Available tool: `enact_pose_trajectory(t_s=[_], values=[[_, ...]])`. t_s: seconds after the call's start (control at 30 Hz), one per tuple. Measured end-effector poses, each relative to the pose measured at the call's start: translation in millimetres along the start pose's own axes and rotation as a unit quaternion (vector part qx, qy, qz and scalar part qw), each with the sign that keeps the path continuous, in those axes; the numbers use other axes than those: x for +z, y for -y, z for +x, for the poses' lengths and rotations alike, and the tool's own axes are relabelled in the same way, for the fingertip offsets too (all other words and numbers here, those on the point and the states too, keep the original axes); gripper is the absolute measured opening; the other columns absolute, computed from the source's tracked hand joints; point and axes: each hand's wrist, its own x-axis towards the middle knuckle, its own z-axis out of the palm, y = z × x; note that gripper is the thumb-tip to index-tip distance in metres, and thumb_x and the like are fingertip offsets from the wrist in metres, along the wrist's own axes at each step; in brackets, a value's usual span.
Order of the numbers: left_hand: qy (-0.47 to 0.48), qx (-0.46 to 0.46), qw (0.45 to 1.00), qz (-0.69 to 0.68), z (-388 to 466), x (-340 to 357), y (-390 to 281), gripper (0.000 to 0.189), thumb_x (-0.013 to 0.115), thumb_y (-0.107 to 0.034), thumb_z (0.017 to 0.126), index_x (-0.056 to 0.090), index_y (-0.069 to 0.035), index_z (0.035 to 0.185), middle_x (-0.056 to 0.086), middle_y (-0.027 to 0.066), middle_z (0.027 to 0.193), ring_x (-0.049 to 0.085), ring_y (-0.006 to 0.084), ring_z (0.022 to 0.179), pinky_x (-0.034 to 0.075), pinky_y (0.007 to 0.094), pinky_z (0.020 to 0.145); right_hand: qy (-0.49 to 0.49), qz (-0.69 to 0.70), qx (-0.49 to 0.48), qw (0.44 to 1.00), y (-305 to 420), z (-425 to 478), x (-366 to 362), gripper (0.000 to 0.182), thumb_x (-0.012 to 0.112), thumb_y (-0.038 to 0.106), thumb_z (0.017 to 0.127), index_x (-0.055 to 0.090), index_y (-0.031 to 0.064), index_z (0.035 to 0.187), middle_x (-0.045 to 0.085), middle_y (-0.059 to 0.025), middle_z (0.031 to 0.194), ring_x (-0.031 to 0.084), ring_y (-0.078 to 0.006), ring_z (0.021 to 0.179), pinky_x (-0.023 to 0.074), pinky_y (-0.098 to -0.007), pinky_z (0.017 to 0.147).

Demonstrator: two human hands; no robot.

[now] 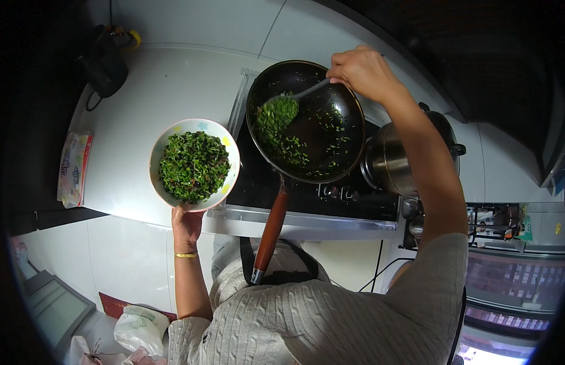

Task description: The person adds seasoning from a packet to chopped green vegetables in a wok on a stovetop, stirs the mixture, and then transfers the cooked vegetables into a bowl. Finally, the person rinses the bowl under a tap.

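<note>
My left hand point(187, 226) grips the near rim of a white bowl point(234, 180) heaped with chopped greens point(193, 166) mixed with darker bits. The bowl is held left of the stove. My right hand point(355, 68) is closed around the grey handle of a spatula or serving spoon point(312, 88), above the far right rim of a dark wok point(326, 153). Its head is at the wok's left side, under a mound of chopped greens point(278, 112). More green pieces are scattered over the wok's inside. The wok's wooden handle point(272, 228) points towards my body.
The wok stands on a black gas stove point(305, 203) with two knobs. To its right is a lidded steel pot point(390, 157), below my right forearm. A tissue pack point(74, 169) and a black container point(104, 64) are on the left of the white counter point(132, 118).
</note>
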Motion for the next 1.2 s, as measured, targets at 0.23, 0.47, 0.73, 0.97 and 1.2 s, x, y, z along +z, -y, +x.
enact_pose_trajectory(t_s=[0.23,0.47,0.73,0.97,1.2], values=[[0.003,0.0,1.0,-0.002,1,3,-1,0.063,0.059,-0.01,0.076,0.041,-0.003,0.136,0.05,0.0132,0.133,0.053,0.0316,0.12,0.047,0.0512,0.098,-0.139,-0.166,-0.057,0.975,-23,-11,-1,0.02,0.06,0.014,0.077,0.07,0.02,0.094,0.06,0.0057,0.087,0.06,-0.013,0.083,0.0434,-0.0292,0.079],[0.001,0.008,1.0,0.003,-2,10,-2,0.062,0.059,-0.011,0.077,0.041,-0.002,0.136,0.049,0.0139,0.134,0.052,0.033,0.121,0.047,0.0526,0.098,-0.184,-0.125,-0.139,0.965,-4,-23,28,0.028,0.06,0.012,0.077,0.069,0.0211,0.102,0.065,0.0046,0.102,0.061,-0.0102,0.088,0.0433,-0.0288,0.079],[0.005,0.017,0.999,0.032,-2,5,-1,0.071,0.072,-0.027,0.078,0.041,0.003,0.135,0.05,0.0178,0.134,0.051,0.0351,0.122,0.043,0.0536,0.103,-0.092,-0.057,-0.028,0.994,-9,-70,1,0.013,0.063,0.018,0.079,0.071,0.0181,0.09,0.064,0.0026,0.084,0.063,-0.0169,0.079,0.043,-0.0332,0.075],[0.044,0.024,0.998,0.043,4,9,-2,0.068,0.069,-0.027,0.08,0.042,0.003,0.135,0.051,0.0179,0.133,0.052,0.0353,0.121,0.043,0.0535,0.102,0.172,0.067,0.168,0.968,-65,-118,52,0.015,0.067,0.03,0.083,0.075,0.0197,0.089,0.07,0.0016,0.09,0.06,-0.0183,0.083,0.038,-0.0344,0.084],[0.023,0.019,0.999,0.029,1,8,-3,0.066,0.066,-0.018,0.079,0.04,-0.003,0.138,0.049,0.0149,0.135,0.051,0.0338,0.122,0.045,0.0536,0.1,0.153,0.271,0.232,0.921,-9,-104,126,0.022,0.065,0.036,0.088,0.075,0.0181,0.094,0.071,-0.0002,0.096,0.063,-0.017,0.095,0.035,-0.035,0.094]])
